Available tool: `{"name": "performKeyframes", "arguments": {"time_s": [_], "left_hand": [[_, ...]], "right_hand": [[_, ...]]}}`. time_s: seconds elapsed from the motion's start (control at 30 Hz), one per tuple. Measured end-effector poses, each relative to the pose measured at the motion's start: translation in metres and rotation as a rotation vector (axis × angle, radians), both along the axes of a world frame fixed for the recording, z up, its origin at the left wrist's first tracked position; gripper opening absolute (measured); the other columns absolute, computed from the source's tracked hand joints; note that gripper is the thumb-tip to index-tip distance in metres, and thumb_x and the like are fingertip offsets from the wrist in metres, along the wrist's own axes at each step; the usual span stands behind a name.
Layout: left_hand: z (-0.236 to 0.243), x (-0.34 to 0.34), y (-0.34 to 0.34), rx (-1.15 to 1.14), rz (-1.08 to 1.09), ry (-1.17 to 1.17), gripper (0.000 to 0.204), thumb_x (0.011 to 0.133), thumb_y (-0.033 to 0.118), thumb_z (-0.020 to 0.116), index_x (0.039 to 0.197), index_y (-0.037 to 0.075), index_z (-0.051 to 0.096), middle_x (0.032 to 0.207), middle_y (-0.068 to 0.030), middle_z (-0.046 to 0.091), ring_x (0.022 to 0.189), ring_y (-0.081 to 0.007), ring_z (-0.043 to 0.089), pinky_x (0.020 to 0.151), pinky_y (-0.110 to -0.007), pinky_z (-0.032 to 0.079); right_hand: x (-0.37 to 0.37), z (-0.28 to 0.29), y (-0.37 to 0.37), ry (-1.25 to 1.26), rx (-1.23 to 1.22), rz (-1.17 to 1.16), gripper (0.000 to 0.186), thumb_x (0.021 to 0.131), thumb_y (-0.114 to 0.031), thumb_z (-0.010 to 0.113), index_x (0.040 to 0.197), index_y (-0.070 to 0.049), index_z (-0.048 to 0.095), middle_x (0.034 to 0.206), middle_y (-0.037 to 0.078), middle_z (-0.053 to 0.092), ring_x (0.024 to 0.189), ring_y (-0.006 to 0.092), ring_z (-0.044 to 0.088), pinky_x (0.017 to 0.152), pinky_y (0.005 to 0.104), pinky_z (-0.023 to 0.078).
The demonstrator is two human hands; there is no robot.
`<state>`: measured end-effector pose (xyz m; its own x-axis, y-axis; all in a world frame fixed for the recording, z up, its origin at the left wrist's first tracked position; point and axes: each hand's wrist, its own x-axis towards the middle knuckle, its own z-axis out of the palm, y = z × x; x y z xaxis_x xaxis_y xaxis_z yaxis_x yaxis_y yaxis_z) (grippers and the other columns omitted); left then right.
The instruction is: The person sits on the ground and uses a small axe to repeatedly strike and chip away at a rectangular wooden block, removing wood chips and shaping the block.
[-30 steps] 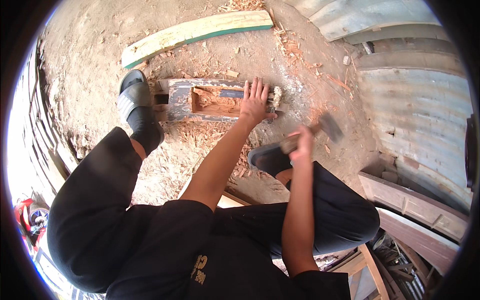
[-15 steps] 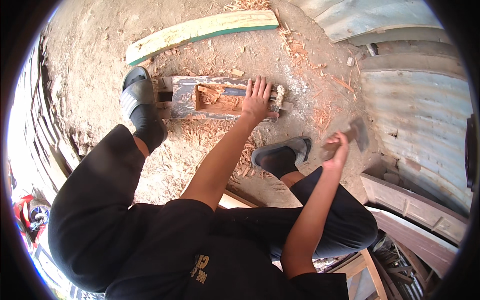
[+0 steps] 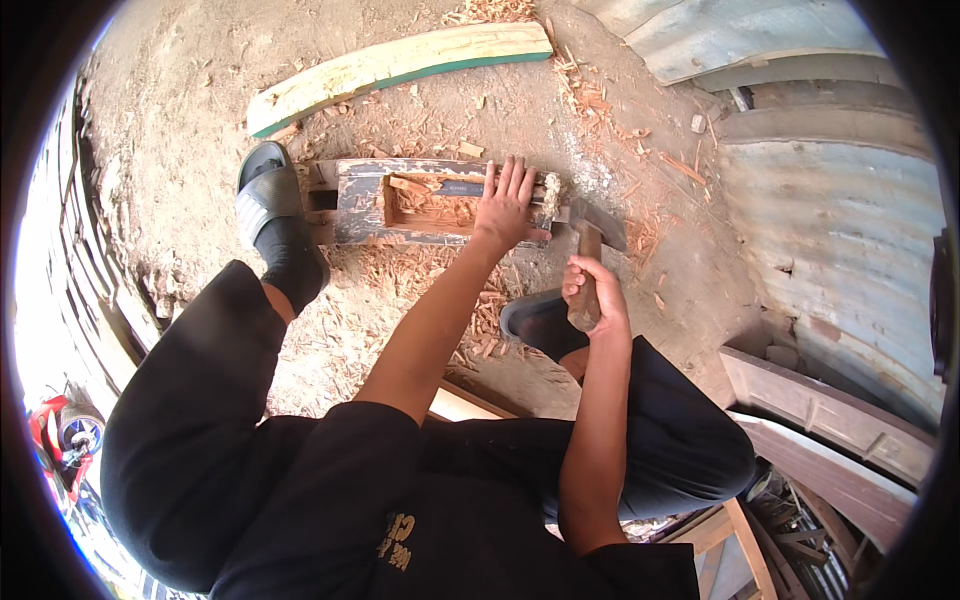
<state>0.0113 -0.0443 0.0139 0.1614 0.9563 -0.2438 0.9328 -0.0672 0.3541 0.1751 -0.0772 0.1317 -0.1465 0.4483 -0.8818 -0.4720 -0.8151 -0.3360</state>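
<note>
My left hand lies flat with fingers stretched across the right end of a worn, dark-painted wooden block. The block has a rectangular recess with bare wood and chips inside. A dark flat bar runs along the recess's far side and passes under my fingers. A pale frayed clump shows just right of them. My right hand is closed around the wooden handle of a hammer. Its metal head is beside the block's right end, by a short protruding piece; whether they touch I cannot tell.
A long plank with a green edge lies beyond the block. Wood shavings cover the dirt ground. My sandaled foot is at the block's left end. Corrugated metal sheets stand at the right, with boards nearer me.
My right hand has swung the hammer leftward, from over the ground at the right to beside the block's right end. My left hand stays flat on the block.
</note>
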Motion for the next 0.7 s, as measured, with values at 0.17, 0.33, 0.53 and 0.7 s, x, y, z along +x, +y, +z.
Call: {"name": "performKeyframes", "arguments": {"time_s": [0.17,0.33,0.53,0.7], "left_hand": [[-0.005,-0.007,-0.005,0.094,-0.021,-0.052,0.111,0.067,0.072,0.055,0.141,-0.001,0.016,0.147,-0.018,0.019,0.139,-0.0301,0.009,0.112,-0.049,0.002],[-0.005,-0.011,-0.016,0.147,-0.004,-0.077,0.106,0.073,0.075,0.041,0.142,0.001,0.014,0.149,-0.0154,0.016,0.139,-0.0282,0.007,0.113,-0.045,0.001],[-0.004,-0.007,-0.014,0.139,-0.006,-0.049,0.107,0.073,0.075,0.041,0.141,-0.003,0.013,0.147,-0.0191,0.017,0.139,-0.0308,0.006,0.112,-0.05,0.002],[-0.007,-0.007,-0.015,0.133,-0.023,-0.037,0.107,0.074,0.076,0.038,0.141,-0.004,0.014,0.147,-0.0192,0.016,0.139,-0.0312,0.005,0.112,-0.05,0.0]], "right_hand": [[0.067,0.049,0.018,-0.09,0.239,-0.285,0.009,0.086,-0.01,0.057,0.084,-0.007,0.049,0.065,0.0,0.048,0.052,0.0077,0.046,0.049,0.0234,0.041],[0.095,0.07,0.047,-0.404,0.508,-0.529,0.008,0.088,-0.01,0.054,0.083,-0.008,0.048,0.066,0.0,0.049,0.059,0.0099,0.048,0.057,0.024,0.044],[-0.016,0.007,0.001,-0.249,0.093,0.097,0.01,0.079,-0.01,0.061,0.08,-0.009,0.051,0.06,0.001,0.049,0.053,0.013,0.051,0.052,0.0266,0.043],[-0.008,0.009,-0.002,0.01,-0.075,0.08,0.012,0.086,-0.014,0.059,0.085,-0.004,0.051,0.066,-0.001,0.048,0.052,0.0061,0.044,0.048,0.0221,0.039]]}}
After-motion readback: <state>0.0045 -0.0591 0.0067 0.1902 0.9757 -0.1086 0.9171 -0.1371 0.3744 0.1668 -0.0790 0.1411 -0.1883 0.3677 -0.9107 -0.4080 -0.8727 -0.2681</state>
